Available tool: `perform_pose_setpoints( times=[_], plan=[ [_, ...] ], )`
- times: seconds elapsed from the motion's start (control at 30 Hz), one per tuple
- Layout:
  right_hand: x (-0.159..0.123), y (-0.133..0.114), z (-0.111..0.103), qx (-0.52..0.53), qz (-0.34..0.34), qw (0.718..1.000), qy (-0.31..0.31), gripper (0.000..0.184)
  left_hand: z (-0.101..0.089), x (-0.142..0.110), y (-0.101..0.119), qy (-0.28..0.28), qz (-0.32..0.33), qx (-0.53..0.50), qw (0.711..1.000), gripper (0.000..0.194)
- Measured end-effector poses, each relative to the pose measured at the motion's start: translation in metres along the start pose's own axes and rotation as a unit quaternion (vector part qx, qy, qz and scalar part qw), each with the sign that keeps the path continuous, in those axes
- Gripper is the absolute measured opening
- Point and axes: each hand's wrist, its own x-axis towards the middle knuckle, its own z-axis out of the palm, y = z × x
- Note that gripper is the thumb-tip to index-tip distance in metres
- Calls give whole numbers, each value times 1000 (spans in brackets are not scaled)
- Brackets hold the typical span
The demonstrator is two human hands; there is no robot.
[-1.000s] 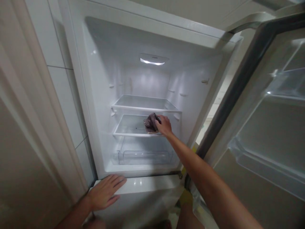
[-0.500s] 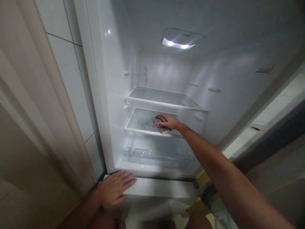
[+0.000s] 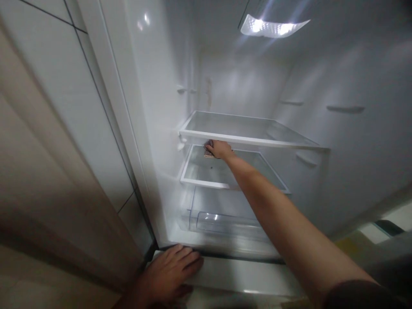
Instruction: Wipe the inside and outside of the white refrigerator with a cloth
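Observation:
I am leaning into an open white fridge [image 3: 151, 107]. My right hand [image 3: 219, 149] reaches deep over the lower glass shelf [image 3: 225, 174], closed on a dark crumpled cloth [image 3: 208, 147] pressed near the shelf's back, just under the front edge of the upper glass shelf [image 3: 247, 128]. My left hand [image 3: 170, 272] lies flat with fingers spread on the top edge of the lower drawer front [image 3: 244, 279] below the compartment.
A clear plastic crisper bin [image 3: 225, 221] sits at the bottom of the compartment. The interior lamp [image 3: 273, 25] glows on the ceiling. White wall tiles [image 3: 48, 98] and a beige panel [image 3: 38, 214] stand to the left.
My view has moved closer into the fridge and the door is out of frame. My right hand has slid the cloth from the shelf's front towards its back. The left hand stays put.

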Motion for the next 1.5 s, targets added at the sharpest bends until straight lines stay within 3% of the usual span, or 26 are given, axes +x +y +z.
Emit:
perform_pose_setpoints(
  times=[0.17,0.33,0.5,0.67,0.83,0.93,1.03,1.27,1.37,1.5],
  plan=[
    [0,-46,7,21,-56,998,-10,54,13,-2,-4,8,-10,4,1000,86],
    [-41,-58,-6,39,-90,994,-39,58,26,-4,-15,31,5,46,998,92],
    [-97,-56,-17,61,-143,986,-59,71,24,-6,-20,109,54,98,988,84],
    [-141,-40,-27,79,-136,984,-79,77,18,-6,-18,182,81,152,968,73],
    [-175,-11,-33,41,-220,972,-65,107,19,-6,-20,202,98,171,959,71],
    [-181,-2,-32,-3,-248,968,-41,103,19,-6,-20,205,99,173,958,74],
    [-176,-1,-28,-16,-230,973,-27,94,18,-7,-19,201,94,176,959,73],
    [-158,3,-31,58,-180,981,-48,96,11,-6,-15,191,90,165,963,75],
    [-155,28,-35,64,-82,994,-26,86,11,-6,-15,197,94,166,962,72],
    [-152,83,-36,27,103,993,54,67,13,-6,-15,193,88,163,964,69]
  ],
)
